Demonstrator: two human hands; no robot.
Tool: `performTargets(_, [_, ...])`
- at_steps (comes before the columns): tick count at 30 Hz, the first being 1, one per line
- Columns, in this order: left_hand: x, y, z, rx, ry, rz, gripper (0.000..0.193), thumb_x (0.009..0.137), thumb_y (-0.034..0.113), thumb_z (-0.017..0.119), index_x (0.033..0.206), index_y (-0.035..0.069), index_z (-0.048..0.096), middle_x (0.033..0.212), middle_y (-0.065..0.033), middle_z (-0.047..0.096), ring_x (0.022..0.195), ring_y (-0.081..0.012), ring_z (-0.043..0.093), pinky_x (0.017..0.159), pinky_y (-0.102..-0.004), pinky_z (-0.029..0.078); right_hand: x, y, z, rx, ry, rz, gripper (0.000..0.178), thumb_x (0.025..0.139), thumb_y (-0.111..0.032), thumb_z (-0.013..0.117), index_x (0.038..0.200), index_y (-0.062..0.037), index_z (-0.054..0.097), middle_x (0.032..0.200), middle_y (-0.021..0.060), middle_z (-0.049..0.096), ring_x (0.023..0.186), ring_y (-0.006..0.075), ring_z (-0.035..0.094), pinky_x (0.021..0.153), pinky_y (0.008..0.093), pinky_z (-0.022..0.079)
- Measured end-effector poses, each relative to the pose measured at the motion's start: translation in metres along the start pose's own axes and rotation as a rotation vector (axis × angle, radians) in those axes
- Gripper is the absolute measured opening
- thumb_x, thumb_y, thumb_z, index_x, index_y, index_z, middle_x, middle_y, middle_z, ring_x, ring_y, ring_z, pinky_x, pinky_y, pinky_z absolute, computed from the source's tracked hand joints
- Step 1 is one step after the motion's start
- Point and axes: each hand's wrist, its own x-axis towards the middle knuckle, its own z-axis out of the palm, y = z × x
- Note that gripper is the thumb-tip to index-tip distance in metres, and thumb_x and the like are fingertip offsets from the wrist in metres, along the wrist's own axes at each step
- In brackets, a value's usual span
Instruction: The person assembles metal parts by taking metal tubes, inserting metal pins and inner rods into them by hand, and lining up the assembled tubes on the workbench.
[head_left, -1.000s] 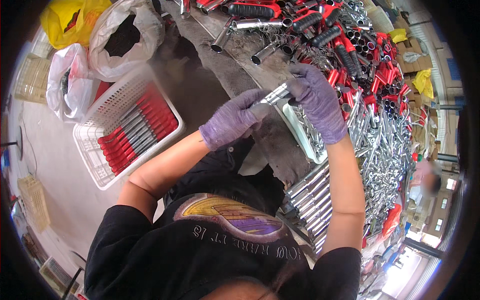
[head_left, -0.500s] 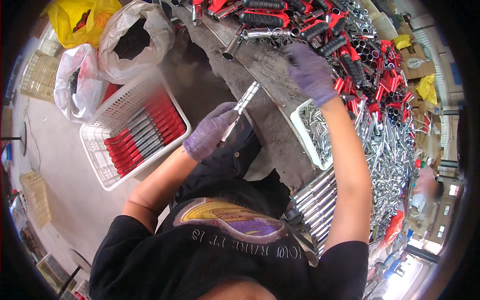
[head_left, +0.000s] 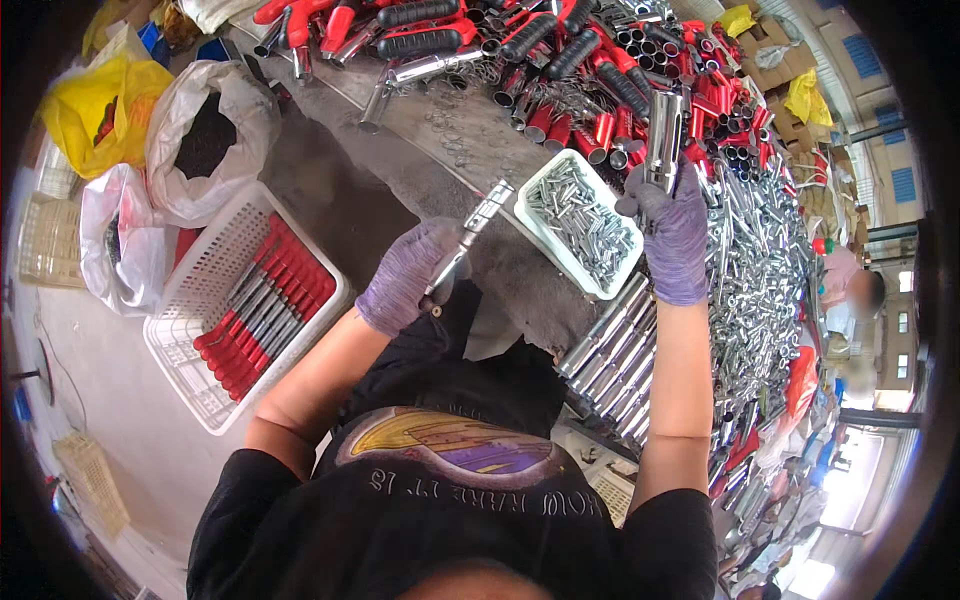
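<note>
My left hand [head_left: 412, 275], in a purple glove, is closed around a slim chrome tube [head_left: 487, 212] with holes along it; the tube's far end points up and to the right. A thicker chrome tube [head_left: 665, 135] stands out of my right hand [head_left: 676, 235], also gloved in purple, with its lower end between thumb and fingers. Just left of the right hand lies a white tray [head_left: 522, 208] of small metal pins [head_left: 583, 215]. Below that hand, several chrome tubes [head_left: 612, 350] lie side by side in a row.
Red-and-black handles [head_left: 420, 40] and red tube parts are heaped at the far side of the bench. Loose metal hardware [head_left: 755, 270] piles up on the right. On the left are a white crate [head_left: 165, 345] with red-handled tools [head_left: 265, 315], white sacks [head_left: 255, 120] and a yellow bag [head_left: 75, 105].
My right hand has come back from the heap of handles toward the pin tray, and a thick chrome tube now shows in it. My left hand still holds the slim tube. The view has shifted.
</note>
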Motion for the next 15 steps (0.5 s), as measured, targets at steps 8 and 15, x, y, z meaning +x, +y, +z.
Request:
performTargets(8, [-0.013,-0.006,0.029,-0.04,-0.13,-0.034,0.039,0.087,0.046,0.057,0.086,0.007,0.055,0.067,-0.0063,0.058,0.048,-0.0134,0.053,0.039,-0.0228,0.039,-0.023,0.002,0.002,0.391,0.056,-0.17,0.042,0.085,-0.023,0.064,0.118,-0.0028,0.049,0.09,0.0082,0.062,0.082,0.0169,0.059,0.079,0.0298,0.047])
performTargets(15, [-0.029,0.004,0.055,0.011,-0.122,-0.083,0.036,0.088,0.043,0.056,0.089,0.007,0.055,0.072,-0.0052,0.058,0.053,-0.0099,0.053,0.041,-0.0219,0.04,-0.036,-0.018,-0.012,0.009,0.015,-0.001,0.034,0.083,-0.022,0.067,0.111,-0.004,0.058,0.09,0.0053,0.063,0.086,0.0145,0.06,0.081,0.0273,0.046])
